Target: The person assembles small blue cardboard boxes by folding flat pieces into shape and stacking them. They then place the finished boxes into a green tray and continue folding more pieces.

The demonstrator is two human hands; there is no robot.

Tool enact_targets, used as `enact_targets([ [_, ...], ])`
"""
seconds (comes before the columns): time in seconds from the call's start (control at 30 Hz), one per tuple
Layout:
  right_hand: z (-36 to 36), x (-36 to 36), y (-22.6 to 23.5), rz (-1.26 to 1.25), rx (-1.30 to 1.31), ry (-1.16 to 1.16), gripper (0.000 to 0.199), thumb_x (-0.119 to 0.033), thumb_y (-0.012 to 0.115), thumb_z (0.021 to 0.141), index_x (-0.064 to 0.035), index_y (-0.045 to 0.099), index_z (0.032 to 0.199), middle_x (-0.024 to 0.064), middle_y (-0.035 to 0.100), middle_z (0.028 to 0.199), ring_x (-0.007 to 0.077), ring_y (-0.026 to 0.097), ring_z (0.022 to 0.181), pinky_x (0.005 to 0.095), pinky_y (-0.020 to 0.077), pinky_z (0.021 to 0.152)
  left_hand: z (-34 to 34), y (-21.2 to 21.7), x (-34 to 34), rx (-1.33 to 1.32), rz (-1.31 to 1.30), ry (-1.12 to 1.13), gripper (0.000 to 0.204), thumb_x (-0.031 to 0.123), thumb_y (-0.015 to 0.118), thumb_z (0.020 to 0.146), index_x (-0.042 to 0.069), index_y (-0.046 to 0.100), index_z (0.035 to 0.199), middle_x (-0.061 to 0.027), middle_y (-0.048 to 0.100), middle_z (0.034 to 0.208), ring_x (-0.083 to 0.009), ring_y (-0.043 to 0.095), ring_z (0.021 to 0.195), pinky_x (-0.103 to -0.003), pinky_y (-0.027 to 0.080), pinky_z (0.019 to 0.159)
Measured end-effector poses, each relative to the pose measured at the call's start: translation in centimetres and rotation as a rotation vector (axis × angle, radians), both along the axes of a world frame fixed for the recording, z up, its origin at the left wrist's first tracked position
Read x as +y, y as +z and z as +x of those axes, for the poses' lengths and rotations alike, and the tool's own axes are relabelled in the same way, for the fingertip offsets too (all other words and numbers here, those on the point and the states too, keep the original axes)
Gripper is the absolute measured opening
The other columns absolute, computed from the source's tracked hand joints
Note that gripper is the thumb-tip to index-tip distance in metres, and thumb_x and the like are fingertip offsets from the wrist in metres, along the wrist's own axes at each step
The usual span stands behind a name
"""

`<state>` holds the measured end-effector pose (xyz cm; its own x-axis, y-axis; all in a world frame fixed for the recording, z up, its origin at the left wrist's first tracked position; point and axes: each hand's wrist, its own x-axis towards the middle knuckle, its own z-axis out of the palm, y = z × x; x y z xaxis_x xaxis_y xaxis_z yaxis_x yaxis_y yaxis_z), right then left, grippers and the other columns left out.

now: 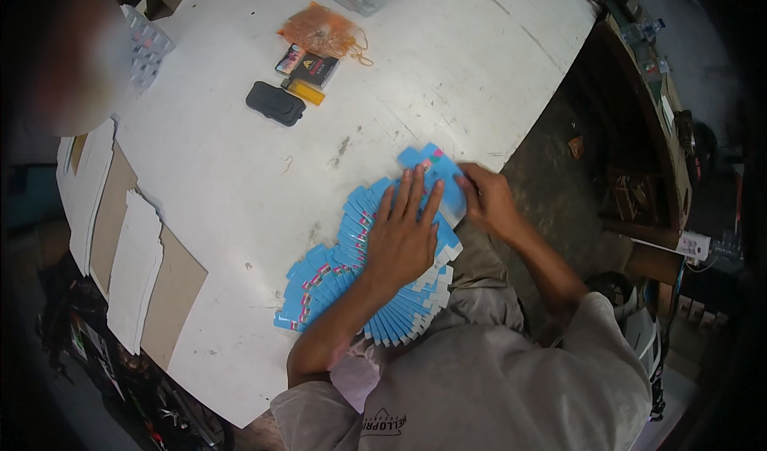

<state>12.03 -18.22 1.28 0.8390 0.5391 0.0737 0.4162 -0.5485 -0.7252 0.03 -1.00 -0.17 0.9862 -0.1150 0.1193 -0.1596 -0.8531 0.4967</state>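
Observation:
Many flat blue carton blanks (307, 287) with pink marks and pale tabs lie overlapped in a curved fan at the table's near edge. My left hand (402, 243) rests on the fan, palm down, its fingers stretched out and slightly apart. At the fan's far right end, my right hand (489, 202) has its thumb and fingers closed on the right edge of the top blue carton blank (449, 181). Part of the fan is hidden beneath my left hand and forearm.
Beyond the fan, the white table (232, 203) holds a black case (275, 103), a yellow lighter (305, 92), a dark small pack (314, 69) and an orange plastic bag (318, 29). White sheets (134, 271) lie at left. Another person's blurred head (72, 59) is at upper left.

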Motion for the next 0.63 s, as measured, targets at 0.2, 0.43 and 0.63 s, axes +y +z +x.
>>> enact_targets([
  [0.2, -1.2, -0.2, 1.9, -0.313, 0.538, 0.045, 0.017, -0.013, 0.067, 0.100, 0.0026, 0.072, 0.098, 0.0123, 0.074, 0.081, 0.0091, 0.063, 0.073, 0.0303, 0.0493, 0.064, 0.2, -0.4, 0.7, 0.029, 0.178, -0.104, 0.077, 0.037, 0.066, 0.093, -0.006, 0.045, 0.153, -0.0274, 0.038, 0.164, -0.0435, 0.030, 0.155, -0.066, 0.018, 0.125],
  [0.43, -2.3, 4.6, -1.7, 0.758, 0.616, 0.027, 0.077, -0.054, 0.053, 0.105, 0.0055, 0.042, 0.153, 0.0256, 0.047, 0.157, 0.0334, 0.037, 0.153, 0.0482, 0.0206, 0.128, 0.4, 0.5, 1.5, 0.068, -0.091, -0.064, 0.088, 0.048, 0.073, 0.082, -0.012, 0.054, 0.142, -0.0293, 0.047, 0.156, -0.0419, 0.033, 0.154, -0.064, 0.015, 0.127],
  [0.63, -3.2, 4.9, -4.7, 0.318, 0.146, 0.442, 0.100, -0.074, 0.037, 0.102, 0.0041, 0.024, 0.164, 0.0257, 0.026, 0.170, 0.0427, 0.023, 0.159, 0.0594, 0.0110, 0.128, -1.8, -5.8, 4.6, -0.077, -0.843, -0.026, 0.072, 0.035, 0.068, 0.082, -0.008, 0.058, 0.139, -0.0293, 0.048, 0.154, -0.0402, 0.034, 0.154, -0.058, 0.018, 0.128],
])
